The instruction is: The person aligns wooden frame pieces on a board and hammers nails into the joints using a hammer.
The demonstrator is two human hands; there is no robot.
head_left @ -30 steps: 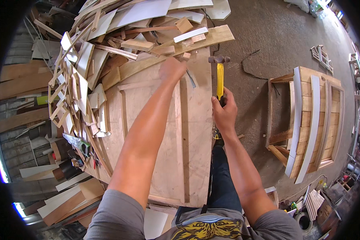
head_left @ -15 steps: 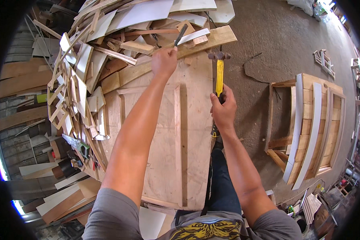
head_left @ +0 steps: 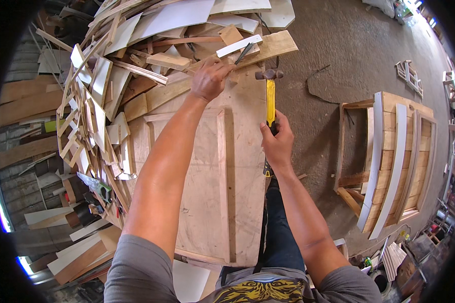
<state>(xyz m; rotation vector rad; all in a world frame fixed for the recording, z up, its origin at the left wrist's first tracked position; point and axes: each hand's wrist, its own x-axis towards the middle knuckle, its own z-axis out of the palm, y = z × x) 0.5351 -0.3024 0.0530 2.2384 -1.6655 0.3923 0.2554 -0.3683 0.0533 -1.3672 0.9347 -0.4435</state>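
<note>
My left hand (head_left: 211,81) grips a dark, thin metal tool (head_left: 243,52), tilted up to the right near a wooden plank (head_left: 273,48) and the scrap pile. My right hand (head_left: 279,140) is wrapped round the yellow-and-black handle of a hammer (head_left: 270,101), held head up along the right edge of a pale plywood sheet (head_left: 187,212). A light wooden frame of thin battens (head_left: 222,177) lies on that sheet, below my left hand and partly hidden by my forearm.
A large pile of wood offcuts (head_left: 101,116) covers the left and far side, with a handsaw (head_left: 92,184) among it. On the concrete floor (head_left: 318,55) at right stand a slatted wooden structure (head_left: 389,156) and a small rack (head_left: 409,78), near a loose dark cord (head_left: 311,91).
My left hand has moved forward from the plywood toward the pile, swinging the thin tool from pointing down to pointing up-right. My right hand with the hammer has shifted slightly left.
</note>
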